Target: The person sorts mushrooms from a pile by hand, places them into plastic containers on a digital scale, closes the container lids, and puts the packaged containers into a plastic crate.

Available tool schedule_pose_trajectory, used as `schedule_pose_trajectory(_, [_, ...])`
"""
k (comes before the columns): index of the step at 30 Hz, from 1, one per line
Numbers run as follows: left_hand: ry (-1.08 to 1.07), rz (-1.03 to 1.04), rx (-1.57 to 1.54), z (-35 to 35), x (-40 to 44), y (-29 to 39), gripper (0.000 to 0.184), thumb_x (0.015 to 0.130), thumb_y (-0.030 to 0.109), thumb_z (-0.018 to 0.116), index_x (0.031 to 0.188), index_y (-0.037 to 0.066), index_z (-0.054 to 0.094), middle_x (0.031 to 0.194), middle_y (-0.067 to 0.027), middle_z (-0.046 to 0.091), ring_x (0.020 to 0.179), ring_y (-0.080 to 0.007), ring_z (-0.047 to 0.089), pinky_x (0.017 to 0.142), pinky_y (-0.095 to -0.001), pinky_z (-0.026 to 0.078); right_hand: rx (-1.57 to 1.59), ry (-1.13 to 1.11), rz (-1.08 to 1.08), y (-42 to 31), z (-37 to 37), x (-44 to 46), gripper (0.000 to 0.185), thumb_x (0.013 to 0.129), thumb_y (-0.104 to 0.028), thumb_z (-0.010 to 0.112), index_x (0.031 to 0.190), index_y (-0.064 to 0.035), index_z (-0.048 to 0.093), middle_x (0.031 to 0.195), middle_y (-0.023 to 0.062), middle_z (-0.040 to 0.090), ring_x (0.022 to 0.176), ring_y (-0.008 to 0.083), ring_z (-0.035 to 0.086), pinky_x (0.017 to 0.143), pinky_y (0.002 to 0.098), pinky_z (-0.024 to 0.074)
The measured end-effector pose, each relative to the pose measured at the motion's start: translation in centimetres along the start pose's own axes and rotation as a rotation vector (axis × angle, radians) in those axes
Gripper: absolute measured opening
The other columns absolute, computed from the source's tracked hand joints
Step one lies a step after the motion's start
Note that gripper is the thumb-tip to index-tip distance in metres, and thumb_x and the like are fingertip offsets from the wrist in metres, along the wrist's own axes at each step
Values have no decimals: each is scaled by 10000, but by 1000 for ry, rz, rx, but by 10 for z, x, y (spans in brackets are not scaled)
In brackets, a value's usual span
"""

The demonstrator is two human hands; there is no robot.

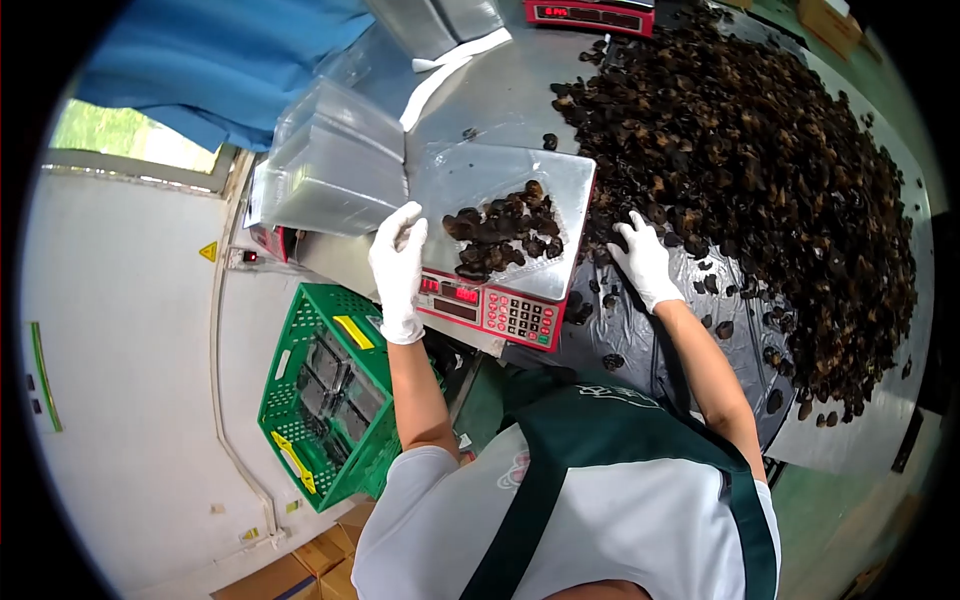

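Note:
My left hand (pixel 398 275), in a white glove, is at the left edge of a red digital scale (pixel 495 312); its thumb and fingers are apart and nothing shows in them. On the scale's metal plate lies a clear plastic tray (pixel 572 222) holding a small heap of dark, curled pieces that look like dried mushrooms (pixel 505 228). To the right, my gloved right hand (pixel 645 265) has its fingers spread at the near edge of a large pile of the same dried mushrooms (pixel 740 150). Whether its fingertips touch the pieces is unclear.
Stacked clear plastic trays (pixel 335 160) stand left of the scale. A second red scale (pixel 590 16) sits at the far side. Black plastic sheeting (pixel 650 330) lies under the pile's near edge. Below left is a green crate (pixel 285 385) with clear containers inside. Cardboard boxes (pixel 310 565) are on the floor.

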State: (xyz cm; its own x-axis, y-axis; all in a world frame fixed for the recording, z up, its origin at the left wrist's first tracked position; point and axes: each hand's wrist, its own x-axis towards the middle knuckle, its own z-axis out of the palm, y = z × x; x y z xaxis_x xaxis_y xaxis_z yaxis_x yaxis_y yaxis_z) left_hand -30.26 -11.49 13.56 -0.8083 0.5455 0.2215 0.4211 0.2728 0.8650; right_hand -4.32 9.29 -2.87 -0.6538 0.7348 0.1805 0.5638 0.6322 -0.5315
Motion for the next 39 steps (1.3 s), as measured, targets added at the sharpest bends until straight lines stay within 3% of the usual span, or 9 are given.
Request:
schedule_pose_trajectory(6, [-33,-72,-39,14,-15,-19,251,850,67,673,1096,19,677,1206,-69,618,974,-134,613,864,-265,493,386,146,122,18,-20,-9,187,758,-102,705,933,-43,677,969,153,691,948,294,668,853,343,511])
schedule_pose_trajectory(8, [-28,-70,-50,20,-16,-17,276,843,79,682,1114,32,671,1255,-80,585,1030,-160,602,889,-287,489,510,7,384,7,-49,-4,205,796,-132,720,966,-27,677,782,86,694,624,145,664,614,269,521])
schedule_pose_trajectory(11, [-30,-13,38,29,-19,-7,334,826,112,701,1153,61,656,1343,-106,518,1154,-218,553,952,-336,463,778,-2,449,-8,-72,8,206,827,-149,716,1003,-51,675,704,2,642,535,48,564,514,214,460])
schedule_pose_trajectory(14, [-52,95,145,35,-18,-9,406,803,171,724,1193,98,635,1398,-140,461,1282,-296,443,1049,-394,383,972,17,325,-58,-100,26,222,827,-133,712,1025,-43,663,799,14,658,605,48,586,551,219,478])
schedule_pose_trajectory(20, [-51,160,173,40,-20,1,366,818,170,708,1164,69,646,1400,-148,457,1280,-308,447,1063,-397,366,375,-76,-438,-134,-97,55,591,795,-296,731,1307,-113,500,1298,105,560,1138,293,554,962,354,465])
schedule_pose_trajectory(24, [-38,156,143,29,-22,-1,364,822,160,705,1169,66,646,1385,-146,473,1252,-306,482,1045,-392,391,504,4,-256,-115,-95,68,480,792,-267,727,1219,-97,587,1314,116,551,1142,295,556,982,377,454])
schedule_pose_trajectory(31, [-12,57,141,18,-27,-6,360,811,134,706,1162,71,654,1379,-134,490,1246,-290,494,1042,-380,400,-370,55,-26,29,-71,64,701,676,-282,811,1290,-104,523,1395,181,431,1128,382,525,883,432,512])
schedule_pose_trajectory(36, [-173,230,222,14,-39,8,476,718,172,788,1166,96,646,1376,-143,490,1266,-315,468,1051,-412,383,-284,-51,-66,70,-57,8,111,805,-114,662,874,-33,632,1213,172,594,976,354,573,785,405,533])
schedule_pose_trajectory(39, [-363,479,310,20,-41,12,619,582,234,857,1158,151,649,1397,-140,470,1307,-356,404,1088,-459,319,-138,90,-80,70,-60,-21,105,798,-95,669,870,-21,650,1063,155,666,923,342,599,788,387,516])
